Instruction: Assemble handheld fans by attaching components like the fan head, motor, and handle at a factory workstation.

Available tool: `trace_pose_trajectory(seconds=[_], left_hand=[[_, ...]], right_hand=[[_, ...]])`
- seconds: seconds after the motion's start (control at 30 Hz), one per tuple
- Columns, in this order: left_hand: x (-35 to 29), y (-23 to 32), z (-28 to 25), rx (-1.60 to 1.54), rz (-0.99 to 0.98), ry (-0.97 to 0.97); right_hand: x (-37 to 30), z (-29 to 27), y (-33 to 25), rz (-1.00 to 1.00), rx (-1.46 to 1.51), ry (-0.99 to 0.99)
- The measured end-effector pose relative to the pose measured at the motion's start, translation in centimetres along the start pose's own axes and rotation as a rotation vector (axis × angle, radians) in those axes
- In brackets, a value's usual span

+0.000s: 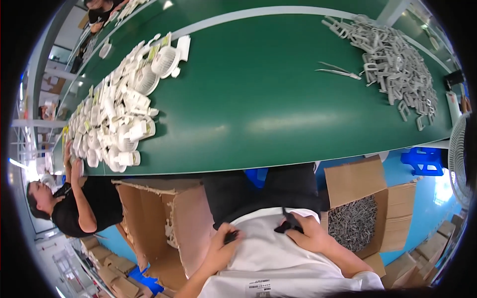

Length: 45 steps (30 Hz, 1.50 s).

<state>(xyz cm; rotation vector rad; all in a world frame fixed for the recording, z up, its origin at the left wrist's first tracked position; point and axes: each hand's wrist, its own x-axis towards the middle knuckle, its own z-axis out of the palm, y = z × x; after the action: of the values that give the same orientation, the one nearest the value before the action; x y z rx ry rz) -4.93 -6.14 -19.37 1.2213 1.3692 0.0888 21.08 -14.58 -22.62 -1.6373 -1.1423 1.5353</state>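
My left hand [222, 249] is held in front of the white shirt [263, 248], its fingers curled round a small black thing [231, 237], mostly hidden in the grip. Across from it, my right hand [309, 232] grips a black, soft-looking strip [288, 223] with a loose end sticking up. What kind of thing either black piece is does not show clearly. Both hands are over my lap, apart from each other and off the green table [238, 89].
White plastic fan parts [114, 109] are heaped on the table's left. Tweezers [340, 73] lie beside a pile of grey plastic clips [397, 64] at right. Cardboard boxes [149, 223] flank me; the right box [355, 184] holds dark grey pieces. A co-worker [82, 203] sits at left.
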Motion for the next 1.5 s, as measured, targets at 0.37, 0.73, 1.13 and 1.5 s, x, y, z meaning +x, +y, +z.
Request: trace_pose_trajectory(seconds=[0.37, 0.73, 1.13, 1.5], left_hand=[[-0.1, -0.2, 0.0, -0.36, -0.167, -0.367], [0.7, 2.4, 0.5, -0.49, -0.249, -0.333], [1.6, 2.4, 0.9, -0.519, -0.18, -0.36], [2.0, 2.1, 1.1, -0.491, -0.222, -0.332]], right_hand=[[-0.4, -1.2, -0.7, 0.229, 0.495, -0.17], [2.1, -2.1, -3.2, 0.441, 0.732, -0.476], [1.6, -0.4, -1.9, 0.129, 0.221, -0.263], [2.7, -1.2, -2.9, -0.005, 0.123, -0.281]])
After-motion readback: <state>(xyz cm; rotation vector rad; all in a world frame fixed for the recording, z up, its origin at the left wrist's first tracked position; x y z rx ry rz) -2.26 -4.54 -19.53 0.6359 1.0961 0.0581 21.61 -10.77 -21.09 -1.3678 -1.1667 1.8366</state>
